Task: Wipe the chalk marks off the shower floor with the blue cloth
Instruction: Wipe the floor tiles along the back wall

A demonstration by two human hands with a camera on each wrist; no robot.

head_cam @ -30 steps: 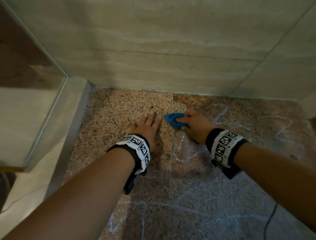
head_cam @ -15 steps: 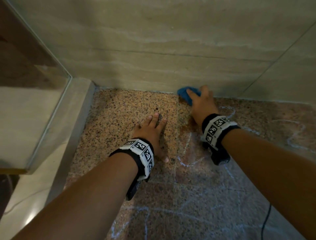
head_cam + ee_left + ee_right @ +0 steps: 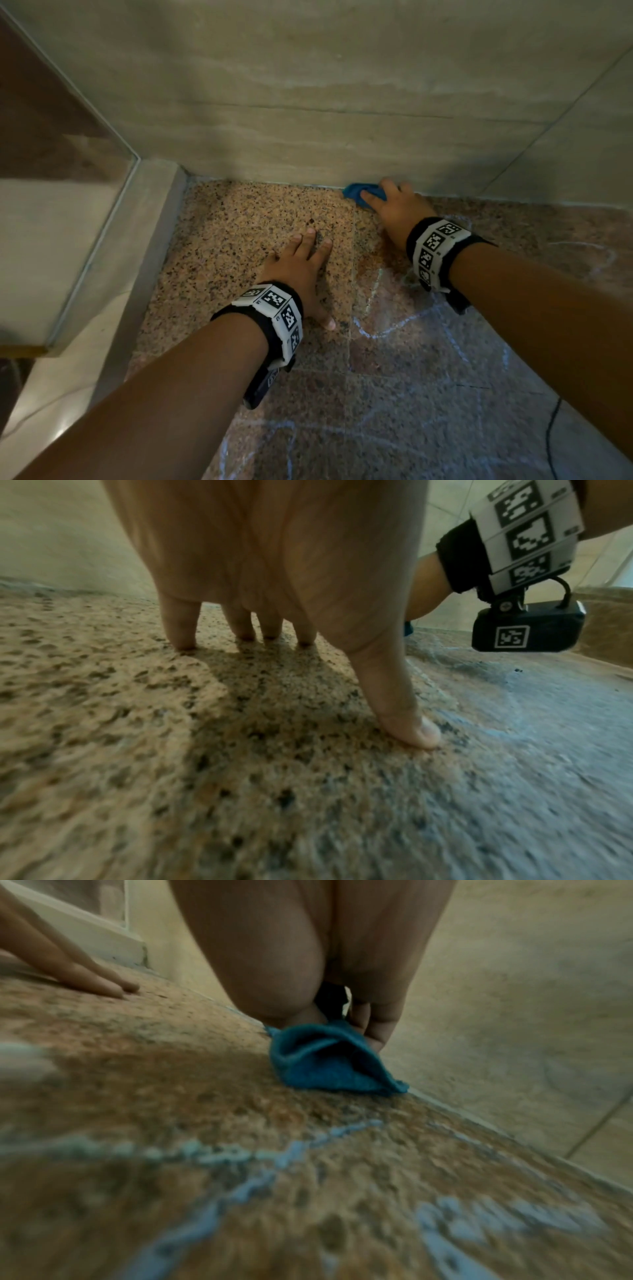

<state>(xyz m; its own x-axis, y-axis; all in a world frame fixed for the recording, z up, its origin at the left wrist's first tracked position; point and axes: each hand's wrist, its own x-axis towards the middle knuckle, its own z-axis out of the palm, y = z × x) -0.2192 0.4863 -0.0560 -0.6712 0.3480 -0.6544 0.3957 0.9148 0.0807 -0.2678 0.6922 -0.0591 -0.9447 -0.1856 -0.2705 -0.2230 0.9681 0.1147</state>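
Note:
The blue cloth (image 3: 358, 192) is bunched on the speckled granite shower floor (image 3: 239, 246) right where it meets the back wall. My right hand (image 3: 394, 205) holds it there, fingers curled round the blue cloth (image 3: 329, 1061). My left hand (image 3: 301, 260) lies flat on the floor with fingers spread, to the left of the tile joint; its fingertips (image 3: 186, 642) touch the stone. White chalk marks (image 3: 383, 329) run over the floor near and to the right of my right wrist, and chalk lines (image 3: 219, 1150) show behind the cloth.
Beige tiled walls (image 3: 308, 102) close the back and right. A raised stone curb (image 3: 137, 257) with a glass panel (image 3: 61, 171) bounds the left side. A thin black cable (image 3: 551, 431) lies on the floor at lower right. More chalk lines (image 3: 291, 442) cross the near floor.
My right hand has slid the cloth from mid-floor forward to the base of the back wall, then slightly right along it. The left hand stays planted.

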